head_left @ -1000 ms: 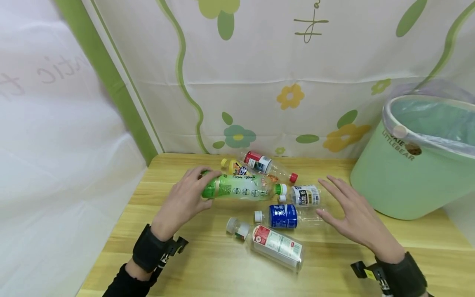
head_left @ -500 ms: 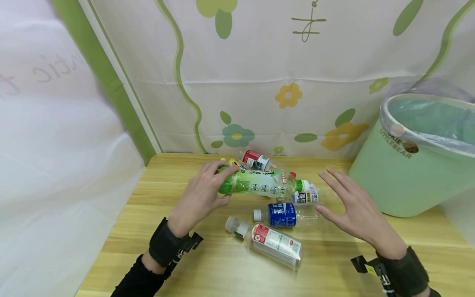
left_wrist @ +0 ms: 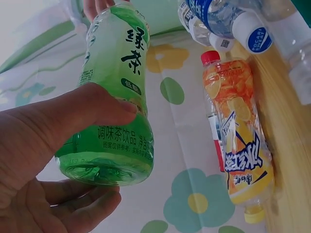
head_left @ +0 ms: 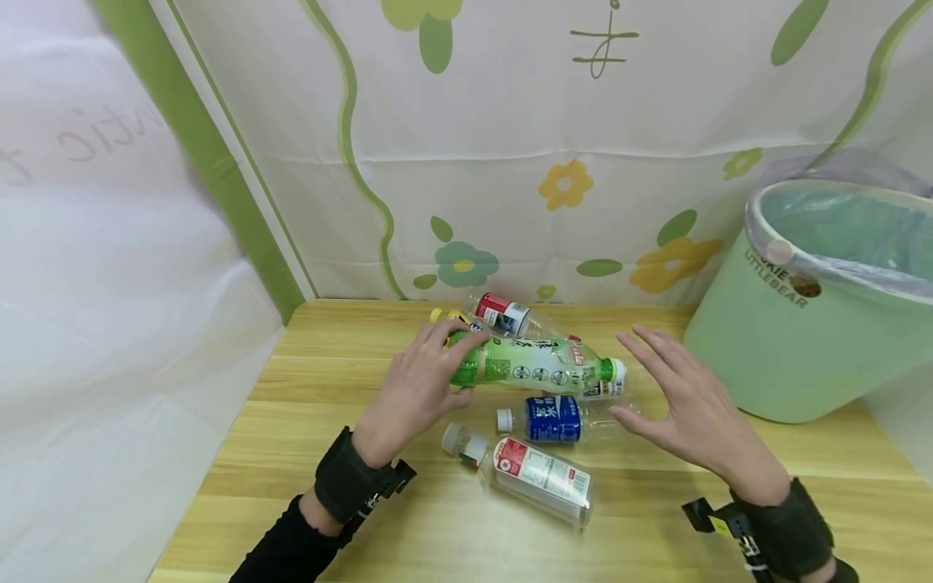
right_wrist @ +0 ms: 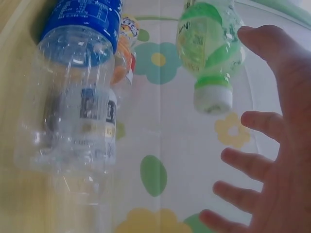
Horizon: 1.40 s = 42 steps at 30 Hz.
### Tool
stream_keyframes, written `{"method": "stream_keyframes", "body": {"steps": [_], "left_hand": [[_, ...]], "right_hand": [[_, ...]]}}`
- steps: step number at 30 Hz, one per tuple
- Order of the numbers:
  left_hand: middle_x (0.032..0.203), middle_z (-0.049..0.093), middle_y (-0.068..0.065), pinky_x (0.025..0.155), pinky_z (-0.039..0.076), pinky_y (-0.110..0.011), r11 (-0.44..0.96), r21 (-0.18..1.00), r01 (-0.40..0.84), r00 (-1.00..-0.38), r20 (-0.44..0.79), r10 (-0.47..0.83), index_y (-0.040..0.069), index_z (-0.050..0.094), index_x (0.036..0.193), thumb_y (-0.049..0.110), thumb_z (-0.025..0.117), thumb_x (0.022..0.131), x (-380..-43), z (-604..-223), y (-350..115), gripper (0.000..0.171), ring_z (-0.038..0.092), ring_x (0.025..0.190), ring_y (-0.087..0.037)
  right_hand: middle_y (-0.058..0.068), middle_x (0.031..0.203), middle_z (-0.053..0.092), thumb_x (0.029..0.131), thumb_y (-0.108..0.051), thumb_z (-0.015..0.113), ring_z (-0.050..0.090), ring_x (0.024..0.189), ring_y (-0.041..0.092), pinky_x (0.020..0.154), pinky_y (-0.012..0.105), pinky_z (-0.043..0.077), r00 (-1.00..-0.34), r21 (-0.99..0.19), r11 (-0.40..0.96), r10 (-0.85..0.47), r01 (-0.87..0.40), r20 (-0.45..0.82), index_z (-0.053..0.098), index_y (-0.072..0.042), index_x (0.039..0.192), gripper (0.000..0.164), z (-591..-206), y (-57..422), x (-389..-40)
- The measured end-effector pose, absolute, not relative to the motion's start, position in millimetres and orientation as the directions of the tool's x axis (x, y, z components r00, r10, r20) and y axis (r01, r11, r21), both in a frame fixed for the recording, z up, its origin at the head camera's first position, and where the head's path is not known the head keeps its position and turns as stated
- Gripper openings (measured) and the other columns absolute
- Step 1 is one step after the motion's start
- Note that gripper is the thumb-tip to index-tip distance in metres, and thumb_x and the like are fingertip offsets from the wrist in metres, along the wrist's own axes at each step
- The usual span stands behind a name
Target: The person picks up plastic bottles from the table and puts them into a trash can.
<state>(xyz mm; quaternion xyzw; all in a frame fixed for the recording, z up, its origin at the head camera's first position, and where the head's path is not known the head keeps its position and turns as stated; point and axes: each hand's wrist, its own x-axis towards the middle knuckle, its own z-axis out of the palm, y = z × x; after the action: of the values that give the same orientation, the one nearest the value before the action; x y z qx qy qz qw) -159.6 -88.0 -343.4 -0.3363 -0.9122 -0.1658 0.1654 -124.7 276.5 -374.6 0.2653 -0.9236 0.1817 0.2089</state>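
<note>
My left hand (head_left: 423,380) grips a green tea bottle (head_left: 539,363) by its base end, thumb along one side and fingers round the other. The bottle is held sideways above the table, its white cap pointing right. Fingers spread, my right hand (head_left: 688,405) hovers just beyond the cap and holds nothing; the right wrist view shows a gap between its fingers and the white cap (right_wrist: 213,99). Beneath the green bottle lie a yellow-capped orange drink bottle (left_wrist: 238,131), a red-labelled bottle (head_left: 503,314) and a small white-labelled bottle (head_left: 603,389), each partly hidden.
On the wooden table (head_left: 306,364) lie a blue-labelled bottle (head_left: 554,419) and, nearer, a clear bottle with a red-and-white label (head_left: 543,476). A light green bin (head_left: 787,340) with a plastic liner stands at the right. A flowered curtain (head_left: 474,186) hangs behind.
The left hand has carried the green tea bottle to the right, over the other bottles and closer to the right hand. The right hand has stayed nearly in place, fingers spread.
</note>
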Motion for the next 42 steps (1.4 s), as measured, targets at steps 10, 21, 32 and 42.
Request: {"method": "stream_keyframes", "body": {"steps": [10, 21, 32, 42], "left_hand": [[0.135, 0.053, -0.016, 0.065, 0.060, -0.039, 0.699, 0.172, 0.694, -0.696, 0.411, 0.589, 0.022, 0.055, 0.146, 0.020, 0.092, 0.075, -155, -351, -73, 0.080, 0.056, 0.118, -0.033], [0.136, 0.053, -0.014, 0.058, 0.057, -0.035, 0.656, 0.184, 0.732, -0.661, 0.423, 0.620, 0.019, 0.056, 0.143, 0.024, 0.093, 0.075, -145, -356, -61, 0.077, 0.053, 0.120, -0.031], [0.140, 0.051, -0.014, 0.057, 0.056, -0.032, 0.643, 0.186, 0.743, -0.653, 0.412, 0.636, 0.021, 0.054, 0.145, 0.028, 0.092, 0.077, -143, -361, -58, 0.078, 0.052, 0.122, -0.032], [0.141, 0.050, -0.014, 0.073, 0.059, -0.038, 0.636, 0.153, 0.756, -0.637, 0.393, 0.663, 0.021, 0.048, 0.151, 0.034, 0.089, 0.081, -144, -364, -59, 0.083, 0.050, 0.124, -0.032]], "right_hand": [[0.015, 0.158, 0.038, 0.074, -0.055, 0.082, 0.033, 0.142, 0.044, 0.105, 0.068, 0.032, -0.732, -0.166, 0.777, -0.467, -0.608, 0.496, 0.039, -0.015, 0.158, 0.102, -374, 259, -126], [0.015, 0.155, 0.042, 0.064, -0.037, 0.093, 0.039, 0.138, 0.044, 0.101, 0.068, 0.038, -0.707, -0.122, 0.761, -0.513, -0.637, 0.487, 0.044, -0.016, 0.155, 0.106, -380, 243, -128], [0.018, 0.130, 0.059, 0.059, -0.016, 0.097, 0.061, 0.108, 0.036, 0.080, 0.054, 0.055, -0.679, -0.160, 0.721, -0.519, -0.674, 0.519, 0.055, -0.006, 0.144, 0.096, -386, 236, -124], [0.018, 0.128, 0.061, 0.059, -0.018, 0.098, 0.062, 0.106, 0.036, 0.081, 0.055, 0.054, -0.686, -0.158, 0.726, -0.522, -0.669, 0.507, 0.054, -0.007, 0.146, 0.098, -386, 240, -123]]}}
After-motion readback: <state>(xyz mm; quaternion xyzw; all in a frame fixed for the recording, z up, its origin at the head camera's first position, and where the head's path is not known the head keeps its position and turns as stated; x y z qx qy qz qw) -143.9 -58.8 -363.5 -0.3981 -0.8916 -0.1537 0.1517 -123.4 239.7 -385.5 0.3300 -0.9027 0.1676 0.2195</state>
